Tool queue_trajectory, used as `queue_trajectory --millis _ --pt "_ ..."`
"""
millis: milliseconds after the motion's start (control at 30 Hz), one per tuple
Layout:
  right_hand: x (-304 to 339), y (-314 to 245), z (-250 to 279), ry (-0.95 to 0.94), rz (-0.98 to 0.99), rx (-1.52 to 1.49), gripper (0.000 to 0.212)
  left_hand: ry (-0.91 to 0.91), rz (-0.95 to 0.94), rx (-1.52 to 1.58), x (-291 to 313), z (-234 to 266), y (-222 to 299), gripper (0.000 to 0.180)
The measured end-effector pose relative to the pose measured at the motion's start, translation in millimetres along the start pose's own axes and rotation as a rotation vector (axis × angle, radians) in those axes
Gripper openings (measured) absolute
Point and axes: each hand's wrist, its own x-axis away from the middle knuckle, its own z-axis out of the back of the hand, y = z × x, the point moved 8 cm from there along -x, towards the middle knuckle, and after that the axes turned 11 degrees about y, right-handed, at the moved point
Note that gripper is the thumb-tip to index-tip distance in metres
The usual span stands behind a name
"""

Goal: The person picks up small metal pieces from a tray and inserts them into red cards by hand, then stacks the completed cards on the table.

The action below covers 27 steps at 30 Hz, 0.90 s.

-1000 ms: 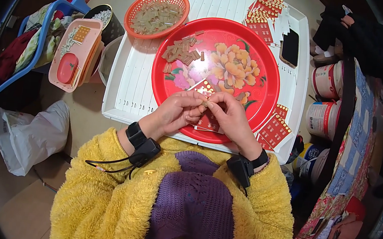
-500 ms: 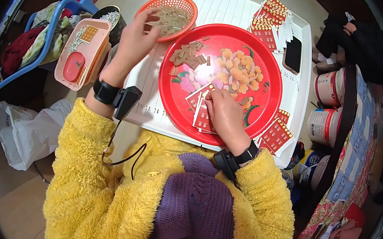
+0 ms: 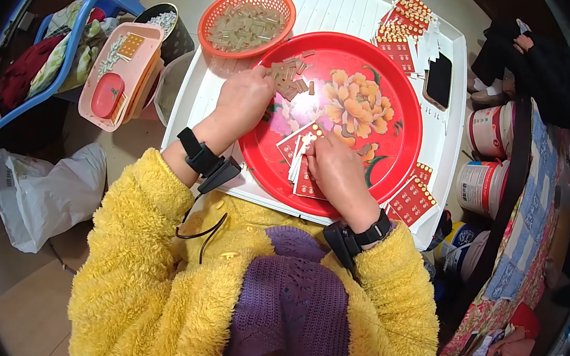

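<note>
My left hand [image 3: 246, 99] reaches over the left rim of the round red tray [image 3: 409, 132], its fingers closed beside a loose pile of small clear tubes [image 3: 287, 77]. What those fingers hold, if anything, is hidden. Lower in the tray lies a fanned stack of red cards with white edges [image 3: 307, 180]. Over them my right hand [image 3: 341, 173] is closed, thumb and fingers pinched together. Small white pieces [image 3: 307, 141] show at its fingertips on the cards; the grip itself is hidden by the hand.
An orange colander [image 3: 248, 25] full of clear tubes stands behind my left hand. More red cards with yellow dots [image 3: 404, 34] lie at the far right, near a dark phone [image 3: 438, 81]. Another card stack [image 3: 410, 204] is by the tray's lower right. Pink baskets [image 3: 146, 59] stand left.
My left hand has come from the colander down to the tubes in the tray, and its spread fingers have closed. My right hand stays over the cards, where more white pieces now show.
</note>
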Motion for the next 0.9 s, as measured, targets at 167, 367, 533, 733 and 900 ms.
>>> queue_trajectory --millis 167,367,533,733,900 --pt "2 5 -2 0.000 -0.019 -0.018 0.014 0.062 0.078 0.354 4 17 15 0.008" --pt "4 11 -1 0.032 -0.055 -0.119 0.012 -0.136 0.367 0.852 43 10 45 0.009" --pt "7 8 3 0.084 -0.059 -0.143 0.011 -0.118 0.425 0.897 58 12 60 0.014" --pt "9 3 5 0.114 -0.033 -0.110 0.012 -0.058 0.404 0.842 62 8 58 0.018" --pt "11 0 4 0.152 0.031 -0.025 0.013 -0.054 0.401 0.857 65 4 59 0.016"
